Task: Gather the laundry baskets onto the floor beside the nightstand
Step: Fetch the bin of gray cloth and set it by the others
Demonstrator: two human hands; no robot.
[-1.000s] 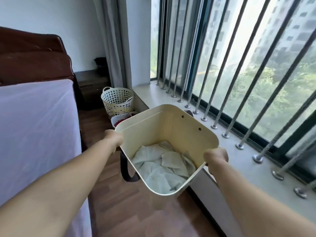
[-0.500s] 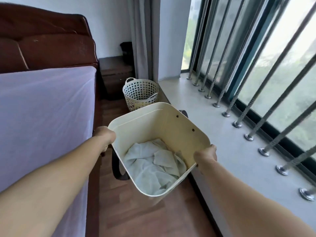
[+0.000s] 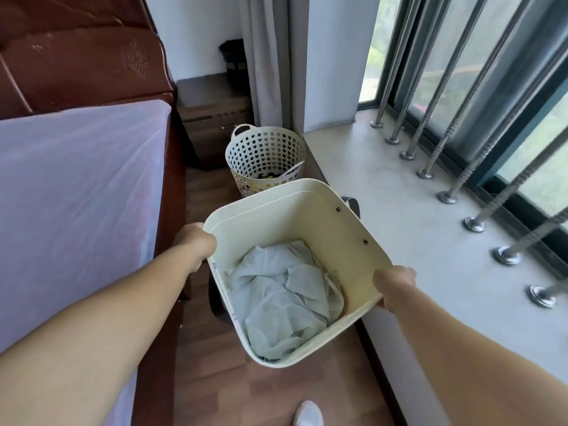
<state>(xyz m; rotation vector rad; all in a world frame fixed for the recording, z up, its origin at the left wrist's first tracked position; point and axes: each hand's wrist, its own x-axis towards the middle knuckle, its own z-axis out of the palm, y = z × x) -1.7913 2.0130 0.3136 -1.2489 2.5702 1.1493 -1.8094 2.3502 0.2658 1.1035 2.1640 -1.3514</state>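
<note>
I hold a cream square laundry basket (image 3: 310,222) up in the air over the wooden floor, tilted toward me. Pale crumpled cloth (image 3: 285,296) lies in its bottom. My left hand (image 3: 196,244) grips its left rim and my right hand (image 3: 395,282) grips its right rim. Dark strap handles hang at its sides. Ahead on the floor stands a white perforated round basket (image 3: 266,155), right beside the dark wooden nightstand (image 3: 212,115). Something dark and yellow shows inside that round basket.
A bed with a lilac sheet (image 3: 76,195) and a red-brown headboard fills the left. A grey window ledge (image 3: 430,216) with metal bars runs along the right. A curtain (image 3: 267,56) hangs behind the nightstand. The floor strip between is narrow. A white shoe (image 3: 309,413) shows below.
I have walked forward with the cream basket; the round basket and nightstand are nearer and more centred. The small red-filled container seen earlier is now hidden behind the cream basket.
</note>
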